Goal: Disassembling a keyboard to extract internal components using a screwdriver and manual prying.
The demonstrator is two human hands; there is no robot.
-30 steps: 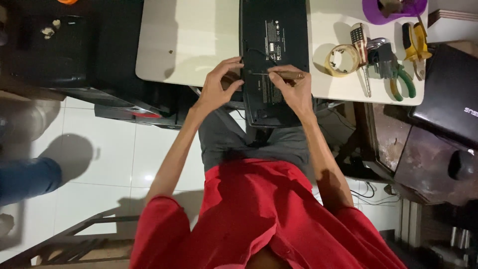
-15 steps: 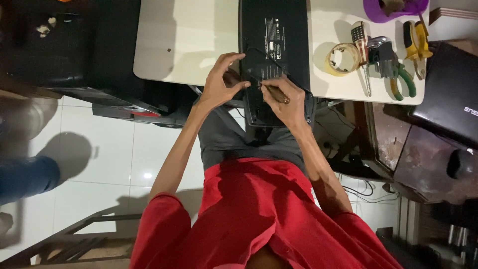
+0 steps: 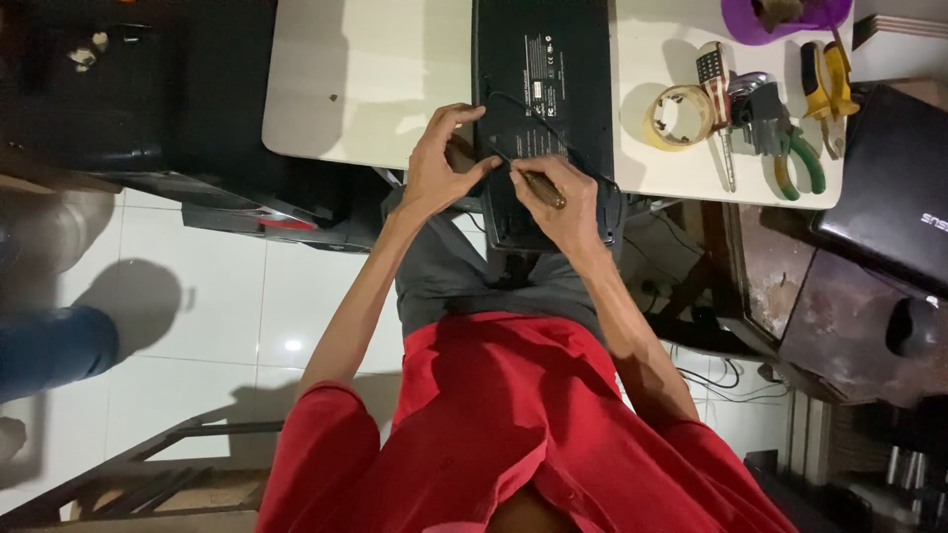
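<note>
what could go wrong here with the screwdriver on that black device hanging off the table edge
The black device overhangs the table toward the lap, so pressure might tip or slide it. The screwdriver in the right hand points at the left hand fingers; a slip could jab them. The thin cable nearby could snag.

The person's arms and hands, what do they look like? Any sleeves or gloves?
Both arms are bare from the short red sleeves of a shirt down to the hands. The left hand and right hand wear no gloves. No watch or rings show.
</note>
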